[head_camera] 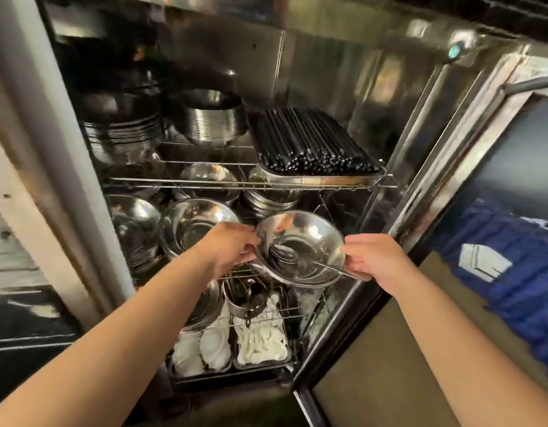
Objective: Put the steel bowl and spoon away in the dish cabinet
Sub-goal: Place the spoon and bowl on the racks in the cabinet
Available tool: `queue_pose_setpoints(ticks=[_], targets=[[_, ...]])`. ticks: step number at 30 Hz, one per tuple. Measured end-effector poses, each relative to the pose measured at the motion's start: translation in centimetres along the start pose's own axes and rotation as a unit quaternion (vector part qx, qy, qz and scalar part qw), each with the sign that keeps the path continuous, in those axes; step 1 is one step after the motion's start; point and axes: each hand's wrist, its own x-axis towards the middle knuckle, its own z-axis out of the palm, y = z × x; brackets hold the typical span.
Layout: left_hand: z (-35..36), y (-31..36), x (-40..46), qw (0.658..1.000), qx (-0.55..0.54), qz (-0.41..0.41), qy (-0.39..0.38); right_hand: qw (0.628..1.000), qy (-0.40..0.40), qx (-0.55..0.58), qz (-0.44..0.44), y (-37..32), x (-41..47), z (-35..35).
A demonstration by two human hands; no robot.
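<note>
Left hand (232,246) and right hand (369,257) clamp opposite rims of the bowl (299,248), spoon (312,261) loose inside, at the front edge of the cabinet's (343,87) middle shelf (251,181); thin, stiff, slick steel looks light, so rim grips suit, kept level.

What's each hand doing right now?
Left hand: closed on the steel bowl at its left rim.
Right hand: closed on the bowl's right rim, by the spoon handle.

No readable text, labels or numbers.
</note>
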Motion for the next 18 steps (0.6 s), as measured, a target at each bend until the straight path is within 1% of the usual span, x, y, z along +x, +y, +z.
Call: queue_pose_setpoints(ticks=[4,6,11,14,18], targets=[[0.5,-1.1,3.3,0.999,0.040,-0.014,-0.025,0.999,0.030,-0.023,0.017,1.1,2.6,0.5],[0.9,-1.6,4.3,0.998,0.048,-0.012,-0.024,0.998,0.038,-0.054,0.018,1.4,4.0,0.9],[2.4,-2.1,5.7,0.998,0.053,-0.009,0.010,0.989,0.023,-0.144,-0.002,2.5,7.6,1.3],[3.4,-2.4,6.8,0.997,0.061,-0.015,0.043,0.981,0.023,-0.190,-0.021,3.2,9.8,1.5],[4.6,-3.2,8.8,0.992,0.095,-0.031,0.080,0.971,0.008,-0.238,-0.034,3.7,12.6,1.7]])
